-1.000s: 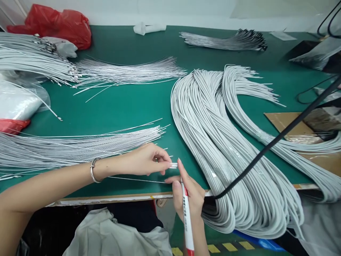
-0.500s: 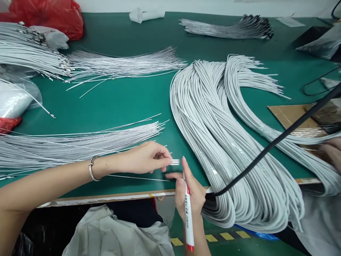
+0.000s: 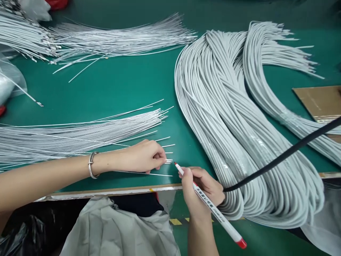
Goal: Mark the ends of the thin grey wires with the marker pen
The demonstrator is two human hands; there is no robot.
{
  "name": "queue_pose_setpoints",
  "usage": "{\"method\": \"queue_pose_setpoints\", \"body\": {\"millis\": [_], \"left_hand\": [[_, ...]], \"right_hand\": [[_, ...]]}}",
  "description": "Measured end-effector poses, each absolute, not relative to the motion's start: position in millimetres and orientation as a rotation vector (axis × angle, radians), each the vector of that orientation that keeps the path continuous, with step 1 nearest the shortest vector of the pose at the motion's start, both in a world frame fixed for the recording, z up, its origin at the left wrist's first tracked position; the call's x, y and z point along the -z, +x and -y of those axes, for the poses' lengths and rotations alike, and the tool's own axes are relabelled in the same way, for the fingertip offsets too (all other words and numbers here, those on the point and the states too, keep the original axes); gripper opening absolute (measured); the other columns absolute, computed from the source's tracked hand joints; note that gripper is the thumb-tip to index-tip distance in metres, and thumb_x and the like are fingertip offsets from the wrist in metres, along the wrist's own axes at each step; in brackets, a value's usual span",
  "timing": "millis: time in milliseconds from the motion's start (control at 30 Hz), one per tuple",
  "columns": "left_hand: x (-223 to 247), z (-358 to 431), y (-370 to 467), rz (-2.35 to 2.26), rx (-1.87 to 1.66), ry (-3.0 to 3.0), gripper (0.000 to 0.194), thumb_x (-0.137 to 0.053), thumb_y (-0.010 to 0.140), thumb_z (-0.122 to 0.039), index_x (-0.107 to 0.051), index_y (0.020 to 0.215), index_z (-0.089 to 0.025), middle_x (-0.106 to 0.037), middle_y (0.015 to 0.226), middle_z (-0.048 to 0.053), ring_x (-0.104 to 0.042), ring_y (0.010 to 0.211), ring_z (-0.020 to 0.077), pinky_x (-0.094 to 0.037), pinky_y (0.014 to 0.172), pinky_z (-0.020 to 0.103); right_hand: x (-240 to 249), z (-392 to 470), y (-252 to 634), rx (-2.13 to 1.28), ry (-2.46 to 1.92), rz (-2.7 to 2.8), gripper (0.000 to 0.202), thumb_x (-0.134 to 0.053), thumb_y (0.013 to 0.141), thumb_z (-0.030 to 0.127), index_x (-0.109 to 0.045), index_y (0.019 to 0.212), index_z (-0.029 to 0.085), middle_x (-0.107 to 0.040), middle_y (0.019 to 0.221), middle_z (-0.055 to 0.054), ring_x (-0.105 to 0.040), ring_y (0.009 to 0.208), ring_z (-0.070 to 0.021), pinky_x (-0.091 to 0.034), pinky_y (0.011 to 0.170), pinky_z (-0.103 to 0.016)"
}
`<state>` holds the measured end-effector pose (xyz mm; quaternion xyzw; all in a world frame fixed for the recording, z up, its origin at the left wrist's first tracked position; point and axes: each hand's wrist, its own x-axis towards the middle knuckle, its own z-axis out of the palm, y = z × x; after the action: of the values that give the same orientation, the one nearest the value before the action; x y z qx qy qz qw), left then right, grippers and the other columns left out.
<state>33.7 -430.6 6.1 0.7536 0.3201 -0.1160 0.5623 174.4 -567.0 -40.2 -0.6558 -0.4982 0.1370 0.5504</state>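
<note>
Between thumb and fingers, my left hand (image 3: 149,155) pinches a few thin white wires, whose ends (image 3: 168,161) stick out to the right. My right hand (image 3: 201,188) grips a white marker (image 3: 215,212) with a red end cap. The marker's tip points up and left, close to the wire ends; whether it touches them I cannot tell. A spread bundle of thin wires (image 3: 128,129) lies behind my left hand and forearm. Several single wires lie around that hand.
Thick grey-white cables (image 3: 229,117) lie in a large bent bundle at the right, overhanging the table's front edge (image 3: 114,192). A black cable (image 3: 282,158) crosses them. More thin wires (image 3: 122,39) lie at the back. Cardboard (image 3: 319,101) is at the far right.
My right hand has turned the marker from nearly upright to slanted, its tip now by the wire ends. My left hand is slightly further left, still pinching. The view has shifted closer to the table.
</note>
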Motion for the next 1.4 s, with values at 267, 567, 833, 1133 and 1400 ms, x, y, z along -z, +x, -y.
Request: {"method": "queue_pose_setpoints", "body": {"millis": [267,567,833,1133,1400], "left_hand": [[-8.4,429.4,35.6,-0.752,0.305,1.748,0.019,-0.047,0.083,-0.025,-0.061,0.074,-0.016,-0.064,0.067,-0.003,-0.058,0.044,0.0067,-0.038,0.042,0.015],[-6.8,428.5,34.2,-0.740,0.298,1.746,0.016,-0.049,0.082,-0.023,-0.059,0.072,-0.017,-0.063,0.065,-0.003,-0.058,0.044,0.0066,-0.038,0.041,0.014],[-5.6,428.5,34.7,-0.744,0.307,1.772,0.018,-0.046,0.081,-0.023,-0.062,0.076,-0.017,-0.066,0.068,-0.003,-0.059,0.044,0.0068,-0.037,0.043,0.015],[-5.3,428.8,33.6,-0.732,0.291,1.786,0.019,-0.044,0.080,-0.021,-0.061,0.076,-0.017,-0.065,0.068,-0.003,-0.058,0.043,0.0065,-0.035,0.043,0.016],[-5.6,428.8,34.0,-0.725,0.269,1.777,0.018,-0.044,0.080,-0.019,-0.061,0.073,-0.017,-0.065,0.067,-0.003,-0.058,0.043,0.0065,-0.035,0.043,0.015]], "right_hand": [[33.2,560.8,172.3,-0.206,-1.600,1.335,0.013,-0.059,0.085,0.012,-0.064,0.076,0.021,-0.068,0.062,0.000,-0.059,0.048,-0.0119,-0.049,0.048,-0.026],[32.5,560.5,172.0,-0.193,-1.609,1.339,0.013,-0.060,0.084,0.011,-0.065,0.076,0.020,-0.068,0.062,0.001,-0.059,0.048,-0.0120,-0.049,0.046,-0.026],[30.5,559.1,171.5,-0.166,-1.620,1.363,0.015,-0.060,0.084,0.012,-0.064,0.075,0.022,-0.068,0.061,0.001,-0.060,0.047,-0.0124,-0.050,0.046,-0.026],[33.3,560.0,171.8,-0.124,-1.662,1.348,0.014,-0.061,0.084,0.019,-0.065,0.071,0.022,-0.063,0.055,0.002,-0.053,0.041,-0.0106,-0.043,0.039,-0.025],[32.6,560.7,172.4,-0.154,-1.650,1.368,0.016,-0.060,0.084,0.015,-0.063,0.070,0.021,-0.062,0.055,0.002,-0.054,0.042,-0.0096,-0.043,0.041,-0.024]]}}
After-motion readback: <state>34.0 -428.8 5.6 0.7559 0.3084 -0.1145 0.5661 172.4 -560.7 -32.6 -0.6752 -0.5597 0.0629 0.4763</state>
